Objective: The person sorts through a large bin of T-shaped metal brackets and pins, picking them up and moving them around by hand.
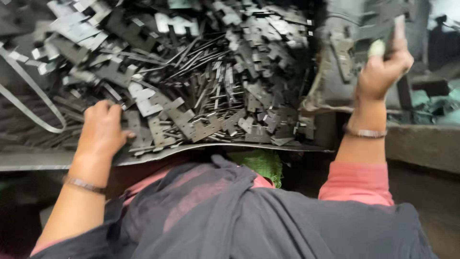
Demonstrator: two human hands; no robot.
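A big heap of flat grey metal hinge plates (201,72) lies on a sheet-metal tray (43,160) in front of me. My left hand (101,129) rests palm down on the near left edge of the heap, fingers curled over a few plates. My right hand (383,62) is raised at the right, its thumb wrapped in a pale covering, pinching one hinge plate (342,55) that hangs blurred beside it. A bangle sits on each wrist.
A curved metal strip (28,100) lies at the left of the tray. A dark machine part (407,91) and greenish scraps (431,103) stand at the right. Dark cloth (230,216) covers my lap, with a green cloth (258,163) under the tray's edge.
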